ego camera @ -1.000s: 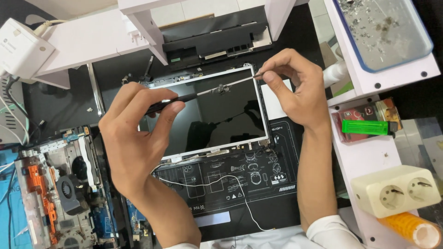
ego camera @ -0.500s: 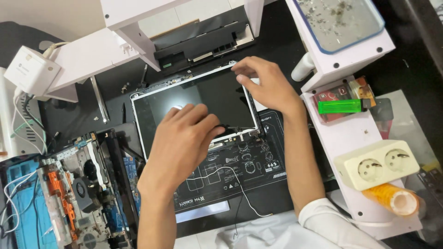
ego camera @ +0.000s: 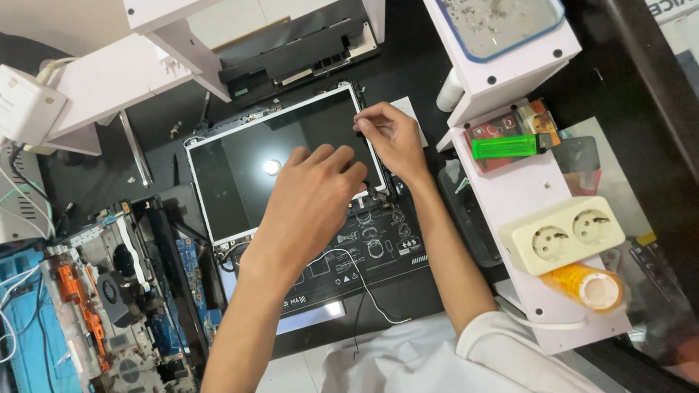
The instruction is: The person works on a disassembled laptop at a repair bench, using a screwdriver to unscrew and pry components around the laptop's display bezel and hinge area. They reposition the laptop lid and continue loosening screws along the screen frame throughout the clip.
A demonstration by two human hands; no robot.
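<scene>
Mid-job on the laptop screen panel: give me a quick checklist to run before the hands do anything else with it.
1. Left hand lies flat on the screen panel glass: ok.
2. Right hand pinches the panel's right edge near the top corner: ok; whether it holds a screw or tool, cannot tell.
3. Panel lies flat on the dark lid and is not lifted: ok.
4. Thin white wire runs loose below the panel, close to the left forearm: not ok, may snag.
5. Video cable behind the panel unplugged: cannot tell, hidden.
6. Green lighter and double socket on the white shelf sit clear of the panel: ok.
</scene>
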